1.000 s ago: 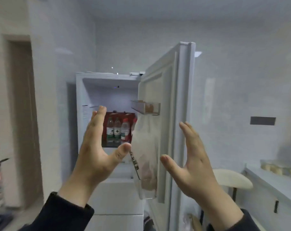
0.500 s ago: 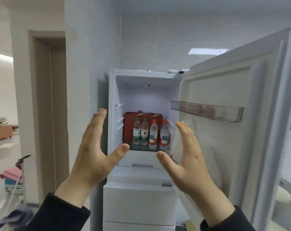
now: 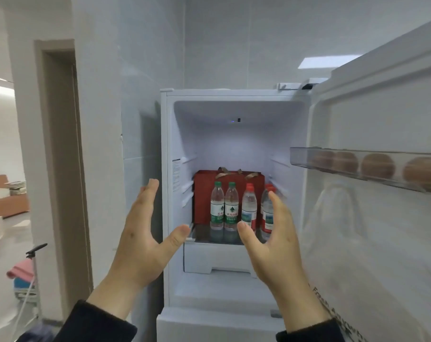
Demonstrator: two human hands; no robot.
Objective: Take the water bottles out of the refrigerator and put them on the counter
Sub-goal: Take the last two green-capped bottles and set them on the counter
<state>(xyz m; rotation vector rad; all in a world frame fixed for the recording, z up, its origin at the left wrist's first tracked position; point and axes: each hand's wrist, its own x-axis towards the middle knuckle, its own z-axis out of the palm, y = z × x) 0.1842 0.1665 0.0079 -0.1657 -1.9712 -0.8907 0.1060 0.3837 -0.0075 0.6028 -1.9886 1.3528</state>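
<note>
Both hands, left hand (image 3: 145,233) and right hand (image 3: 271,233), now spread empty nearer the water bottles (image 3: 234,208) inside the refrigerator (image 3: 234,134); grasping comes next.

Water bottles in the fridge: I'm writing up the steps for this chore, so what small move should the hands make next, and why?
Probably reach both open hands forward to the shelf. The left hand and right hand are empty, the refrigerator door is open, and the water bottles stand upright, untouched, before a red bag.
</note>
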